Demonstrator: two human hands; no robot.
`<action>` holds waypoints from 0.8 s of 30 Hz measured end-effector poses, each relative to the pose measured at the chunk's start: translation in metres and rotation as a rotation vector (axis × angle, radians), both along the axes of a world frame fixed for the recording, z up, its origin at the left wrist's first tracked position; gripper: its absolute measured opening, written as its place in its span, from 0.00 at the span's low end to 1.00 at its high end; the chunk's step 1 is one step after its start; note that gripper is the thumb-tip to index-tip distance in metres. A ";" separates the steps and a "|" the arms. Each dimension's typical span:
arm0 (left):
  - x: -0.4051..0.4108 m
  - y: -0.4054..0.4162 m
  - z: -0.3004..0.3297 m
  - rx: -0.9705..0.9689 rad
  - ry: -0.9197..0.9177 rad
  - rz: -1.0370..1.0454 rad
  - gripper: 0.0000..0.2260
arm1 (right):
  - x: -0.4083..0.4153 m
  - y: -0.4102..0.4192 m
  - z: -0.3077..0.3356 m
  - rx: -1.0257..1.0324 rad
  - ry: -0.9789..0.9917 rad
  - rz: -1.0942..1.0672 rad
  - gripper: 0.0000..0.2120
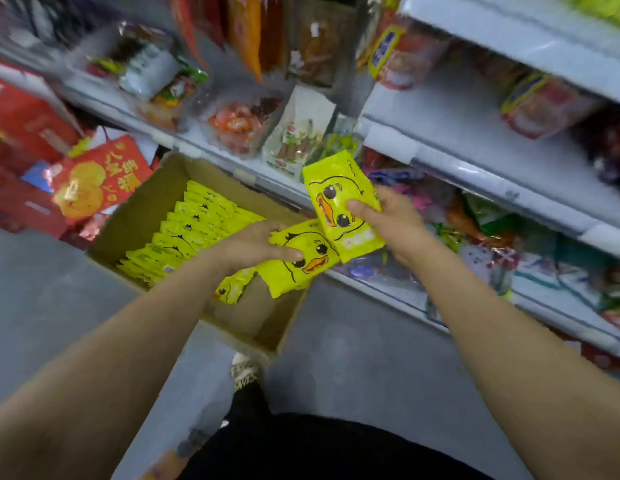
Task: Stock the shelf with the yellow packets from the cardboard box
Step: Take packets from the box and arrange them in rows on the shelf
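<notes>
Left hand point(256, 245) and right hand point(388, 216) each pinch a yellow packet point(339, 199) above the cardboard box's point(135, 216) shelf-side edge, mid-transfer; next, probably a free shelf point(475, 147) spot.

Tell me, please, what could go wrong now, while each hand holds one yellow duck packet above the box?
1. The right hand grips its upper packet mainly by one side, so it may slip and fall.
2. The lower packet in the left hand overlaps the upper one; pulling them apart could knock either loose.
3. The shelf ahead looks crowded near its edge, so pushing packets in may topple neighbouring bags.
</notes>
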State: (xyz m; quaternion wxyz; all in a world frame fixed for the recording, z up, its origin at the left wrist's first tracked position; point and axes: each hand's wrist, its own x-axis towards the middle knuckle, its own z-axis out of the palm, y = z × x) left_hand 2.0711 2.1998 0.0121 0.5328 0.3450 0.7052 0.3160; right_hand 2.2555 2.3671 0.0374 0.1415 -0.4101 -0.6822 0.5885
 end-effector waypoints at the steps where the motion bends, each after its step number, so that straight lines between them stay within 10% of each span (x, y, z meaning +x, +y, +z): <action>1: 0.023 0.009 0.019 0.042 -0.011 -0.025 0.18 | 0.026 0.005 0.016 0.010 0.049 -0.028 0.11; 15: 0.314 0.165 0.201 0.428 0.363 -0.393 0.15 | 0.360 0.069 0.212 0.247 0.599 -0.578 0.13; 24: 0.395 0.270 0.247 0.451 0.226 -0.514 0.12 | 0.474 0.165 0.240 0.374 0.481 -0.799 0.10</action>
